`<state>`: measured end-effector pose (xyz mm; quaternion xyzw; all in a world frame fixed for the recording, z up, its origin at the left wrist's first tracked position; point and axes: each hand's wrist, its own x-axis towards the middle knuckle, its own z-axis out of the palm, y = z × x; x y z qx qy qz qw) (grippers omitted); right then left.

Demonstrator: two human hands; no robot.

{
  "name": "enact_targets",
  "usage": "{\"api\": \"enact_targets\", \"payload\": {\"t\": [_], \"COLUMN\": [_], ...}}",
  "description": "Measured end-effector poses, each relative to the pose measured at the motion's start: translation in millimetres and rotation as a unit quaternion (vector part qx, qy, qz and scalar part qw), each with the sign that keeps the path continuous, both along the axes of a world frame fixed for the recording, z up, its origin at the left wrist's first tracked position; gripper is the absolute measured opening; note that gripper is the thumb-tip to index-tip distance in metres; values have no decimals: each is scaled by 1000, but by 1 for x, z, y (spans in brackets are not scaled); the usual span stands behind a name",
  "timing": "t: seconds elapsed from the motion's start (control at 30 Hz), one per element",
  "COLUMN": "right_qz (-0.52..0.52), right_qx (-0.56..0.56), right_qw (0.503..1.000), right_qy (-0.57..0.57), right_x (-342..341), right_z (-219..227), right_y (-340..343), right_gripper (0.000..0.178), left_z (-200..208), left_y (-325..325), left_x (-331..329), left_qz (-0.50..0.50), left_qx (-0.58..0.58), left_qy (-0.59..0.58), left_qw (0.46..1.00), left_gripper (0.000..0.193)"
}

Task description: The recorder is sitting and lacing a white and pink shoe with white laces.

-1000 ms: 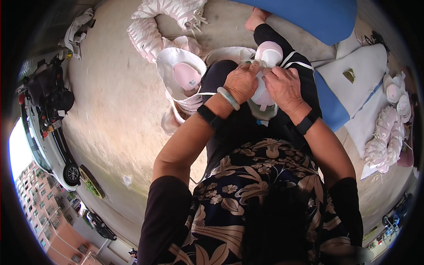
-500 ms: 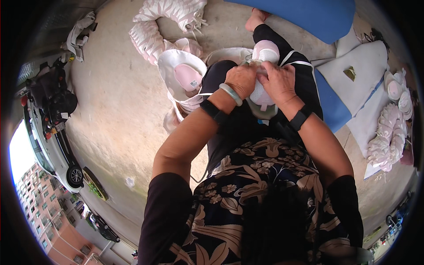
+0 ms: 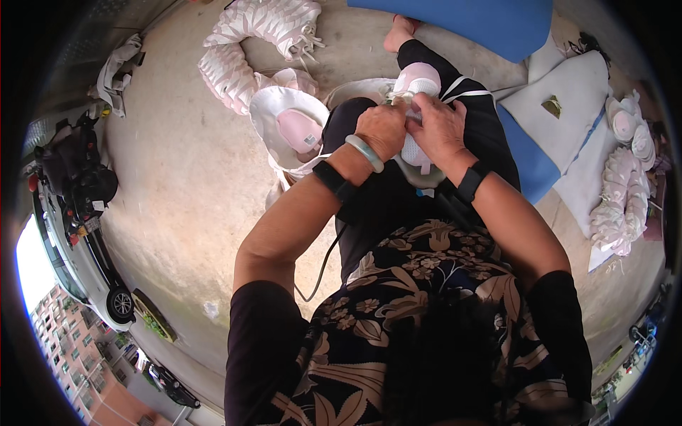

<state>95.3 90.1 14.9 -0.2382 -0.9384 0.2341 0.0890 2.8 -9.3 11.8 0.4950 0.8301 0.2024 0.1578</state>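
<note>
A pink-and-white shoe upper with a white mesh part lies across my lap, one rounded end pointing away from me. My left hand, with a pale bangle and a black band at the wrist, is closed on the middle of it, fingertips pinched near the lacing. From the other side my right hand, also black-banded, bends its fingers and thumb in at the same spot. A thin pale lace seems to lie between the fingertips; its ends are hidden.
A white cloth bag holding a pink piece stands left of my knee. Beyond it curves a row of stacked pink-white uppers. At right are grey-white sheets, a blue mat and another stack of uppers.
Both hands have shifted slightly left, still together over the shoe upper. The whole view has moved a little, so the surroundings sit slightly further left.
</note>
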Motion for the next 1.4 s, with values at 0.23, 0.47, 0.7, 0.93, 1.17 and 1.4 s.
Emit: {"api": "enact_targets", "payload": {"t": [0.23,0.47,0.7,0.93,1.17,1.4], "right_qz": [21,52,126,179,178,366], "right_qx": [33,46,144,240,201,16], "right_qw": [998,994,979,954,963,930], "right_qy": [42,81,73,-19,9,-14], "right_x": [-2,5,5,-6,-1,75], "right_z": [-4,-12,-6,0,8,55], "right_y": [-1,6,7,2,2,12], "right_gripper": [22,25,21,6,6,10], "left_z": [2,-1,9,10,3,-11], "left_y": [-5,0,5,3,-3,-9], "left_x": [-9,-13,-34,-39,-19,-8], "left_qz": [3,-25,-62,29,94,128], "left_qx": [18,6,5,-49,29,91], "left_qy": [-18,-16,-186,-416,-325,-150], "left_qw": [1000,1000,981,908,941,976], "left_gripper": [25,26,23,24,24,16]}}
